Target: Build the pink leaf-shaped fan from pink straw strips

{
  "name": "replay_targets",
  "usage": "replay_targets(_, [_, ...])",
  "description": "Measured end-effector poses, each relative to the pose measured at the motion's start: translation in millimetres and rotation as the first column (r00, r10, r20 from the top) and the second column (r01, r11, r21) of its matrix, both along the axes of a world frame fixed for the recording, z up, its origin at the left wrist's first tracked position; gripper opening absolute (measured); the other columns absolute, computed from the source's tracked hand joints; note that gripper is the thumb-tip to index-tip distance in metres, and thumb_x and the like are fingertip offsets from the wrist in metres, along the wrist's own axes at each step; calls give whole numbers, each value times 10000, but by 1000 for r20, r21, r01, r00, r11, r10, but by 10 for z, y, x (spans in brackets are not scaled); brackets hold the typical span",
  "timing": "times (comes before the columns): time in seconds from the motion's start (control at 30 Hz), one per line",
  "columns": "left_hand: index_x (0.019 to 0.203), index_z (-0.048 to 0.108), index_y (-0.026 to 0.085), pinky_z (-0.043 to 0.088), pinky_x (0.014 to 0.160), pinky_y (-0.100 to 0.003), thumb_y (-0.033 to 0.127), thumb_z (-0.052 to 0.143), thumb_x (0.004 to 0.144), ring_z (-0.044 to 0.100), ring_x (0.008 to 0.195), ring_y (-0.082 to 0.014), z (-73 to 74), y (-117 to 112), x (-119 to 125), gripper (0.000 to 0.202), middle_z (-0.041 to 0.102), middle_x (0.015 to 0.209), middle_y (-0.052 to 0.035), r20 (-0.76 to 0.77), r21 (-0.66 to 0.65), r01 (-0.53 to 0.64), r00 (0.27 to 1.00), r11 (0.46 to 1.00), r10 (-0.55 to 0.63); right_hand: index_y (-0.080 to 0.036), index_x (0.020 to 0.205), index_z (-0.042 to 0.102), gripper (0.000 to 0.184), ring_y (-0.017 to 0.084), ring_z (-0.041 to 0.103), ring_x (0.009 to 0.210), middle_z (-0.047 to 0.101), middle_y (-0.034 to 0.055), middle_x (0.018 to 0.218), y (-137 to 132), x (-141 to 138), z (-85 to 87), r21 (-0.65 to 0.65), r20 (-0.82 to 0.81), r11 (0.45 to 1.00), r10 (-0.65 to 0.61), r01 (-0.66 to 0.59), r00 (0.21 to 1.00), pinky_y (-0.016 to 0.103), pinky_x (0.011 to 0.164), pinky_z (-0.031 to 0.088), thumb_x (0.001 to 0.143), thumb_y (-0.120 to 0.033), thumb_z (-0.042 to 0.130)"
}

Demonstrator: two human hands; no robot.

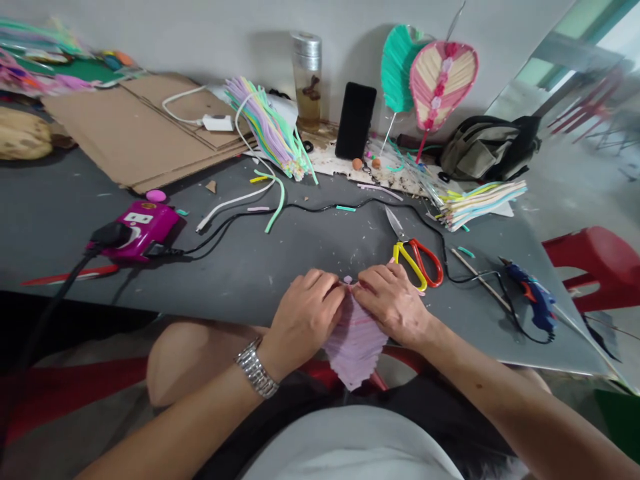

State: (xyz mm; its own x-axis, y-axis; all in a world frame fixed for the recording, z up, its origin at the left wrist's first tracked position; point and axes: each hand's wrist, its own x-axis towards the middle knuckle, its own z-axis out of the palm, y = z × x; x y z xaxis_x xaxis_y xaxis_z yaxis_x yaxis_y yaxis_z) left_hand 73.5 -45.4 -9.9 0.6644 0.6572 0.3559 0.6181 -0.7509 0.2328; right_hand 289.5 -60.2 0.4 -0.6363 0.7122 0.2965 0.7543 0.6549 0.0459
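On my head feed, the left hand (305,317) and right hand (393,301) close in on the top end of a lilac bundle of flat strips (355,343) from either side. Their fingertips (336,283) almost meet at the top of the bundle, so I read both hands as pinching it, though I can't tell how firmly. The bundle lies at the edge of a dark grey worktable (225,280), and its lower end hangs past that edge above the person's lap.

If either pinch slackens, I'd expect the strips to fan out or slip out of line, and the unsupported lower end could drop. The metal wristwatch (256,368) on the left wrist sits close enough that it might catch the strips if the bundle is turned.

Just beyond the bundle lie yellow-and-red-handled scissors (415,263), near enough for the right hand to knock them. Farther right of the bundle, a blue hot glue gun (533,297) lies on its side among loops of black cord (350,203). A forearm snagging that cord could drag the gun closer. I can't tell whether the gun is hot.
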Motion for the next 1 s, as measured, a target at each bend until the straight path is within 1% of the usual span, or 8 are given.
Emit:
replay_targets(0.1, [1101, 688, 155, 420, 761, -398, 223, 503, 1043, 538, 949, -260, 8, 1, 3, 205, 666, 1021, -104, -24, 11, -1, 1000, 1000, 1, -196, 955, 718, 261, 233, 546, 936, 692, 88, 1009, 8, 7, -36, 3, -39, 1000, 3, -3, 999, 421, 882, 344, 1043, -167, 474])
replay_targets(0.2, [1054, 691, 170, 380, 730, -399, 222, 497, 1042, 530, 936, -259, 29, 6, 11, 201, 669, 1017, -92, -51, 16, -17, 999, 1000, 18, -204, 980, 733, 244, 224, 573, 918, 700, 80, 1000, 7, 43, -94, -9, -131, 1000, -6, 5, 991, 406, 866, 365, 1035, -162, 498])
replay_targets(0.33, [1027, 683, 187, 357, 739, -405, 236, 517, 1040, 523, 941, -252, 49, 7, 13, 174, 676, 1032, -71, -50, -4, -20, 999, 1000, 19, -189, 1084, 720, 199, 216, 620, 932, 711, 86, 1023, 7, 160, -148, -64, -357, 990, -141, 126, 923, 371, 840, 412, 1017, -160, 534])
replay_targets(0.43, [1064, 680, 192, 350, 748, -406, 232, 529, 1035, 524, 957, -254, 47, 7, 7, 158, 684, 1050, -69, -40, -4, -15, 999, 1000, 15, -187, 990, 714, 140, 213, 640, 893, 720, 69, 938, 43, 252, -121, -152, -423, 974, -217, 167, 880, 362, 822, 419, 1007, -188, 575])
replay_targets(0.57, [1054, 678, 189, 344, 746, -410, 222, 521, 1035, 521, 952, -258, 44, 12, 5, 161, 684, 1051, -76, -37, -5, -12, 999, 1000, 12, -191, 877, 699, 133, 190, 639, 807, 711, 44, 838, 188, 277, -50, -270, -420, 957, -220, 110, 881, 335, 775, 409, 980, -194, 616])
replay_targets(0.77, [1034, 677, 189, 343, 740, -412, 211, 532, 1028, 516, 940, -255, 56, 14, 11, 147, 680, 1026, -77, -27, -24, -1, 1000, 1000, 1, -188, 812, 677, 113, 163, 603, 741, 664, 20, 778, 455, 184, 21, -333, -333, 938, -217, 100, 918, 297, 713, 383, 905, -131, 649])
replay_targets(0.9, [1042, 676, 191, 339, 746, -410, 213, 526, 1032, 517, 943, -255, 48, 14, 11, 152, 682, 1029, -79, -18, -18, -5, 1000, 1000, 5, -204, 809, 696, 186, 149, 603, 762, 648, 0, 777, 480, 200, 30, -396, -289, 917, -183, 57, 940, 279, 723, 379, 867, -58, 596])
replay_targets(1.0, [1038, 674, 188, 340, 748, -406, 208, 525, 1032, 521, 944, -252, 39, 14, 8, 151, 680, 1031, -80, -15, -19, -3, 1000, 1000, 3, -204, 820, 727, 260, 146, 614, 786, 659, 11, 815, 446, 247, 25, -413, -294, 911, -141, 8, 945, 274, 729, 385, 847, -12, 554])
